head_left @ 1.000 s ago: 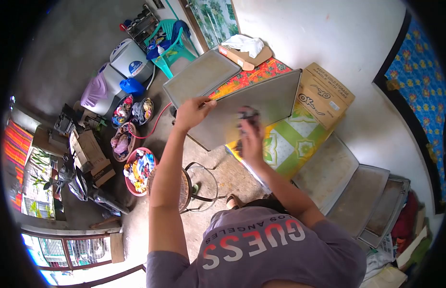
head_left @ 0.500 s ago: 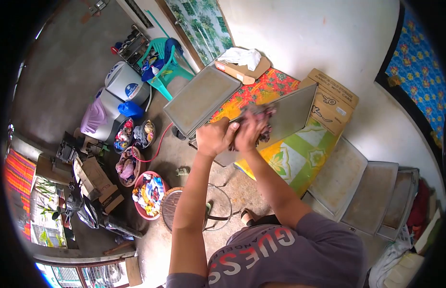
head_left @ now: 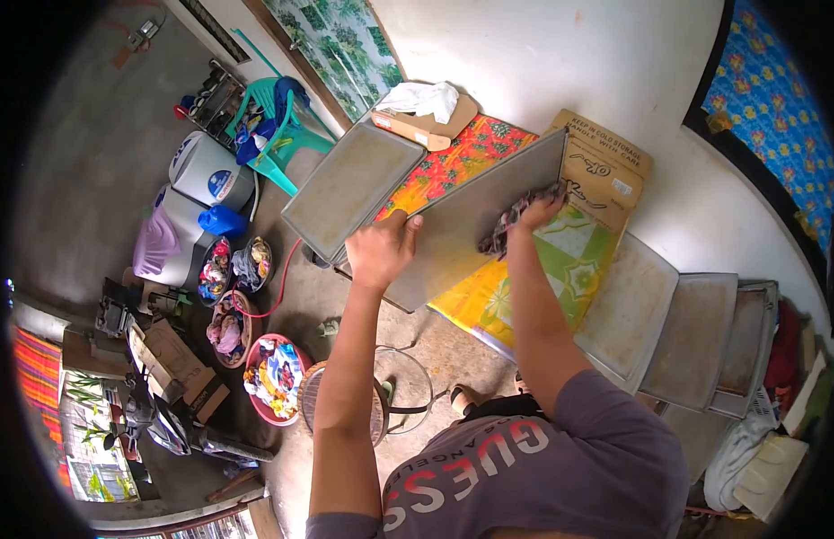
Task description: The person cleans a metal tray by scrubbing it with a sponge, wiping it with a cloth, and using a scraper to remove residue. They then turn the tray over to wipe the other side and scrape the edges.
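Observation:
A flat metal baking tray (head_left: 457, 235) is held up on a slant over the table. My left hand (head_left: 379, 251) grips its left edge, thumb on the near face and fingers curled over the rim. My right hand (head_left: 541, 212) presses a crumpled dark patterned rag (head_left: 499, 235) against the tray's right part. Part of the rag is covered by the hand. Beyond my left hand lies another metal tray (head_left: 358, 187), apart from the held one.
A floral cloth (head_left: 569, 256) covers the table, with a cardboard box (head_left: 601, 171) behind. More trays (head_left: 691, 346) lie at the right. Tubs of clothes, including a red basin (head_left: 300, 359), and a round stool (head_left: 367, 418) stand on the floor. A green chair (head_left: 282, 148) is farther back.
My right hand has slid the rag from near my left hand to the right across the tray. My left hand keeps its grip on the edge. The view has shifted slightly.

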Tool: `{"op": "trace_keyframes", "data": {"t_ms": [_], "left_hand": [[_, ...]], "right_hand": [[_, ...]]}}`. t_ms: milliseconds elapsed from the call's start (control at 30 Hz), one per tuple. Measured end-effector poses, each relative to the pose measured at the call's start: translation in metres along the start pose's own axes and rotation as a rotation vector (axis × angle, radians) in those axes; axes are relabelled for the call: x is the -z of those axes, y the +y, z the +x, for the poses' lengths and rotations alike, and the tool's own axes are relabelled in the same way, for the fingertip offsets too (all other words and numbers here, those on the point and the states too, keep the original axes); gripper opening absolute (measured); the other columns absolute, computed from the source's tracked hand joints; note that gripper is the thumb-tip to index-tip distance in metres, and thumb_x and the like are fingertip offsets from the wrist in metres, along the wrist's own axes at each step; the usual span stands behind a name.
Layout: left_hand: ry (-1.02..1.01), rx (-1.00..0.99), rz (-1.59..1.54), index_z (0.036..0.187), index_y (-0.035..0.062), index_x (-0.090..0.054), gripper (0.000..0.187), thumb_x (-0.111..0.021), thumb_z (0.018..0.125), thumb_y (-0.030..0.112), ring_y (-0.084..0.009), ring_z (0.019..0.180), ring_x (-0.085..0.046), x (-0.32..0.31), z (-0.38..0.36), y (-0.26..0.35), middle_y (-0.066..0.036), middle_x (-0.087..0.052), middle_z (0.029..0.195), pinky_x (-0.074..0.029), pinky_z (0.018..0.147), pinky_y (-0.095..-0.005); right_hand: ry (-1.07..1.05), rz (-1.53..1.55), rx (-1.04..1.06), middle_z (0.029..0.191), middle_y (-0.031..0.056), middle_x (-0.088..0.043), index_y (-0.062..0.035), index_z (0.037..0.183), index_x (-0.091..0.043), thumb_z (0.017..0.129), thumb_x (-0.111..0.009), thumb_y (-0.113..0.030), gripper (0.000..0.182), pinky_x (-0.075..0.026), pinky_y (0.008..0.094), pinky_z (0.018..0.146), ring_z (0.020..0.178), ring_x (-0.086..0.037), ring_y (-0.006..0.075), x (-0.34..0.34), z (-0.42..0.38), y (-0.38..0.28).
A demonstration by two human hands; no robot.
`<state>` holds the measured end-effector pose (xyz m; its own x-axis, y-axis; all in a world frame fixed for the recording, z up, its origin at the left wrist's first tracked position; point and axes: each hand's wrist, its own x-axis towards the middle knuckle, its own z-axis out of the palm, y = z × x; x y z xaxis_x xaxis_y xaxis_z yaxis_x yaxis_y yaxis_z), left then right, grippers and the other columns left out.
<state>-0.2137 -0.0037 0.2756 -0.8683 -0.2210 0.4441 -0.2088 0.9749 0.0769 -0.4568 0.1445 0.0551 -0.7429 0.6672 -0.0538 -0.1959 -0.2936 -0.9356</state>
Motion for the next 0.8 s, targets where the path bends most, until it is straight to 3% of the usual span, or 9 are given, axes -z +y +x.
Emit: {"op": "trace_keyframes", "data": {"t_ms": [100, 233, 433, 533, 567, 667, 700, 733, 800], "left_hand": [[0.033, 0.003, 0.049, 0.072, 0.0135, -0.061, 0.036, -0.054, 0.093, 0.042, -0.0320, 0.054, -0.062, -0.007, 0.003, -0.003, -0.012, -0.060, 0.056, -0.046, 0.049, -0.0452], [0.048, 0.005, 0.063, 0.074, 0.0143, -0.062, 0.033, -0.054, 0.093, 0.040, -0.0337, 0.056, -0.062, -0.008, 0.003, -0.003, -0.012, -0.061, 0.058, -0.047, 0.051, -0.0457], [0.053, 0.012, 0.081, 0.077, 0.0146, -0.063, 0.032, -0.054, 0.094, 0.041, -0.0352, 0.061, -0.063, -0.009, -0.003, 0.001, -0.012, -0.062, 0.061, -0.049, 0.057, -0.0466], [0.028, -0.010, 0.053, 0.079, 0.0148, -0.063, 0.034, -0.053, 0.094, 0.043, -0.0349, 0.065, -0.064, -0.007, 0.002, -0.007, -0.012, -0.063, 0.064, -0.049, 0.059, -0.0460], [-0.016, 0.005, 0.052, 0.080, 0.0148, -0.063, 0.035, -0.052, 0.094, 0.044, -0.0350, 0.066, -0.064, -0.005, 0.004, -0.008, -0.012, -0.064, 0.066, -0.050, 0.059, -0.0460], [-0.160, 0.088, 0.040, 0.085, 0.0153, -0.064, 0.041, -0.046, 0.096, 0.050, -0.0354, 0.073, -0.065, 0.000, 0.010, -0.009, -0.013, -0.067, 0.073, -0.050, 0.063, -0.0468], [-0.208, 0.122, 0.034, 0.087, 0.0156, -0.065, 0.043, -0.043, 0.096, 0.052, -0.0355, 0.076, -0.065, 0.001, 0.012, -0.008, -0.013, -0.067, 0.075, -0.050, 0.064, -0.0472], [-0.223, 0.129, 0.013, 0.089, 0.0158, -0.065, 0.048, -0.040, 0.096, 0.055, -0.0355, 0.078, -0.065, 0.001, 0.013, -0.009, -0.013, -0.067, 0.077, -0.050, 0.066, -0.0472], [-0.254, 0.144, -0.027, 0.092, 0.0161, -0.066, 0.057, -0.032, 0.096, 0.062, -0.0355, 0.084, -0.065, 0.003, 0.015, -0.011, -0.013, -0.068, 0.082, -0.050, 0.070, -0.0474]], "right_hand": [[0.028, -0.448, -0.387, 0.137, 0.0144, -0.053, -0.0092, 0.138, -0.046, 0.098, -0.035, -0.025, 0.045, -0.037, 0.0486, 0.105, 0.119, -0.052, 0.0428, 0.037, -0.062, 0.039], [-0.171, -0.443, -0.483, 0.145, 0.0238, -0.040, -0.0016, 0.143, -0.035, 0.098, -0.035, -0.022, 0.049, -0.029, 0.0478, 0.111, 0.129, -0.043, 0.0416, 0.073, -0.201, 0.010], [-1.348, -0.645, -1.050, 0.103, 0.0204, -0.068, 0.0009, 0.114, -0.062, 0.094, -0.041, -0.014, 0.032, -0.045, 0.0409, 0.091, 0.095, -0.061, 0.0327, 0.146, -0.323, 0.032], [-1.486, -0.478, -0.498, 0.093, 0.0193, -0.069, -0.0032, 0.098, -0.066, 0.090, -0.043, -0.016, 0.028, -0.047, 0.0411, 0.077, 0.086, -0.063, 0.0278, 0.172, -0.299, 0.016], [-1.453, -0.475, -0.368, 0.083, 0.0156, -0.068, -0.0058, 0.097, -0.066, 0.092, -0.042, -0.018, 0.027, -0.048, 0.0398, 0.074, 0.080, -0.064, 0.0261, 0.174, -0.285, 0.029], [-1.151, -0.379, -0.575, 0.083, 0.0113, -0.067, -0.0032, 0.113, -0.058, 0.100, -0.040, -0.017, 0.027, -0.050, 0.0345, 0.070, 0.074, -0.064, 0.0203, 0.161, -0.223, -0.038], [-1.099, -0.223, -0.469, 0.086, 0.0125, -0.066, -0.0015, 0.119, -0.055, 0.100, -0.041, -0.016, 0.028, -0.051, 0.0347, 0.073, 0.075, -0.065, 0.0209, 0.159, -0.205, -0.014], [-0.989, -0.267, -0.299, 0.101, 0.0169, -0.064, -0.0001, 0.125, -0.052, 0.099, -0.044, -0.016, 0.031, -0.048, 0.0373, 0.085, 0.090, -0.064, 0.0251, 0.149, -0.188, -0.063], [-0.857, -0.229, -0.004, 0.116, 0.0170, -0.057, -0.0015, 0.130, -0.049, 0.099, -0.047, -0.018, 0.035, -0.040, 0.0368, 0.097, 0.106, -0.055, 0.0268, 0.126, -0.155, -0.066]]}}
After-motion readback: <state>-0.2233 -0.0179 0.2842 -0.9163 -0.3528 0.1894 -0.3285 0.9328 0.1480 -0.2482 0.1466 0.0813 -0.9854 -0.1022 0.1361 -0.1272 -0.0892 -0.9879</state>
